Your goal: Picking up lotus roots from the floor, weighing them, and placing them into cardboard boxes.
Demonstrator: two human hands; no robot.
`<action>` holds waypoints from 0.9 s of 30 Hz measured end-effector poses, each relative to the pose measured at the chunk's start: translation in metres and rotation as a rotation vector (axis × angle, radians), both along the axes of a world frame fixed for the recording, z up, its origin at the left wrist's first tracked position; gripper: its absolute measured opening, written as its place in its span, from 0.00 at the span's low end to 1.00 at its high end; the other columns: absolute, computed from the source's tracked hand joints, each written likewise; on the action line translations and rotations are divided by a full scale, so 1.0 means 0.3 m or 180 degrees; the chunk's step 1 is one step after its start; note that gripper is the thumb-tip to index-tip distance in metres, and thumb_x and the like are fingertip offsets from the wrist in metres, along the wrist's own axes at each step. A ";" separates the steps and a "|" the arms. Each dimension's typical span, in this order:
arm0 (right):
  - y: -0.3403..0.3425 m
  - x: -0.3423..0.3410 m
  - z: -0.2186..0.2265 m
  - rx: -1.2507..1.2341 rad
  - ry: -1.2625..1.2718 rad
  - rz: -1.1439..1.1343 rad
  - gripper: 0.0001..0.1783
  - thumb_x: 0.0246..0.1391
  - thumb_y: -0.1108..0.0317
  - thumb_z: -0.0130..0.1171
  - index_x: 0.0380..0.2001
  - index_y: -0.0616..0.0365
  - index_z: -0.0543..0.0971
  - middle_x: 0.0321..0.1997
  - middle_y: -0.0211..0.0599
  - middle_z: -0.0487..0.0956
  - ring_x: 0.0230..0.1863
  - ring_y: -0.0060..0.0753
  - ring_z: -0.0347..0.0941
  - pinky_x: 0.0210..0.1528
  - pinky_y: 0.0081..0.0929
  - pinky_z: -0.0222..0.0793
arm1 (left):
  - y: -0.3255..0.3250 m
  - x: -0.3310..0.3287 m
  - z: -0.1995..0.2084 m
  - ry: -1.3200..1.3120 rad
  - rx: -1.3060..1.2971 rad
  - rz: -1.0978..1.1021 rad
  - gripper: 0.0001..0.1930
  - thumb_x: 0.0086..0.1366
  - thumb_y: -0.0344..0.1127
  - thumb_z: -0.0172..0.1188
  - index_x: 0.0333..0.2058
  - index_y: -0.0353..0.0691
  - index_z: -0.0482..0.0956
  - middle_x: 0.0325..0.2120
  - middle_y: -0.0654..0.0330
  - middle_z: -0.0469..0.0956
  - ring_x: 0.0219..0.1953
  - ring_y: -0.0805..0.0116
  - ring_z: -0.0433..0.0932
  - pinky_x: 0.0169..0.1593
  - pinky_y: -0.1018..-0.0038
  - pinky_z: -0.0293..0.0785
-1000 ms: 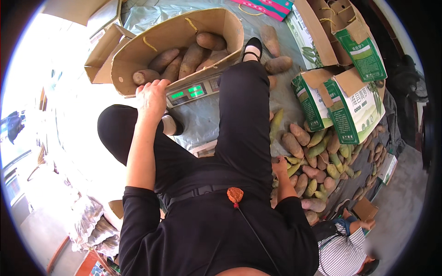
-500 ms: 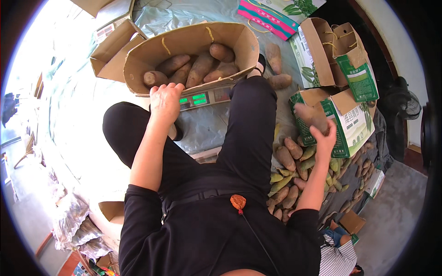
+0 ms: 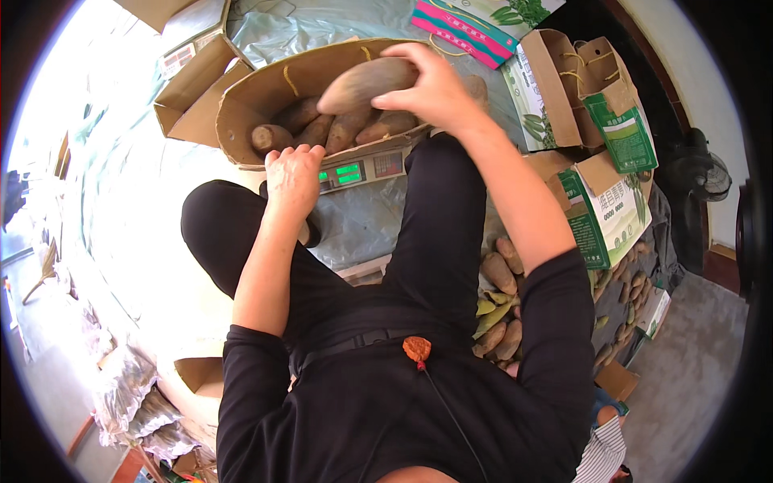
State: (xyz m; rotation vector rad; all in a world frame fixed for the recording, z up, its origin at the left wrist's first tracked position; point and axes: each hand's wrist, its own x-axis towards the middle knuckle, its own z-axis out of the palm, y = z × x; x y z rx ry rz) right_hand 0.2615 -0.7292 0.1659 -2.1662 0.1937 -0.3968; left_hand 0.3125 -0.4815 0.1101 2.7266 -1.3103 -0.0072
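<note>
My right hand [image 3: 431, 88] grips a large, brownish, soil-coated radish [image 3: 370, 85], slightly blurred, above an open cardboard box [image 3: 241, 101]. Several similar radishes [image 3: 316, 133] lie inside it. With its fingers curled over the near rim of that box, my left hand [image 3: 293, 179] holds the edge. Beneath the box is a scale [image 3: 372, 167] with a lit green display, partly covered by the left hand and the box.
Loose brown and green radishes [image 3: 501, 278] are heaped beside my right leg. Cartons [image 3: 600, 217] with green panels stand at the right, near a black fan [image 3: 702, 173]. Another open carton [image 3: 193, 101] sits left of the box. A person in a striped top [image 3: 600, 451] is at lower right.
My right hand has carried the radish from beside the green cartons, up and left, to above the open box. My left hand stays on the box's rim.
</note>
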 end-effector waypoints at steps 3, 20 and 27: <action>0.071 0.069 -0.043 0.0265 0.0458 0.0210 0.41 0.36 0.60 0.70 0.57 0.53 0.66 0.55 0.45 0.71 0.56 0.39 0.66 0.55 0.34 0.64 | 0.005 0.002 0.004 0.0047 0.0029 0.0038 0.10 0.51 0.25 0.53 0.32 0.47 0.76 0.28 0.62 0.76 0.36 0.61 0.76 0.43 0.63 0.65; -0.194 -0.998 -0.440 0.1801 0.1273 -0.2638 0.21 0.46 0.68 0.63 0.46 0.59 0.76 0.43 0.39 0.77 0.44 0.27 0.72 0.46 0.24 0.68 | -0.016 0.006 0.010 0.0077 0.0369 0.0011 0.13 0.57 0.33 0.56 0.43 0.48 0.76 0.37 0.61 0.78 0.42 0.59 0.75 0.48 0.61 0.66; 0.137 -1.566 -0.851 0.2521 0.2403 -0.3268 0.14 0.48 0.69 0.60 0.40 0.58 0.76 0.26 0.32 0.76 0.22 0.23 0.68 0.19 0.21 0.58 | -0.039 -0.013 0.020 0.0253 0.0316 0.0023 0.17 0.57 0.36 0.58 0.47 0.47 0.75 0.40 0.58 0.78 0.45 0.57 0.74 0.51 0.61 0.64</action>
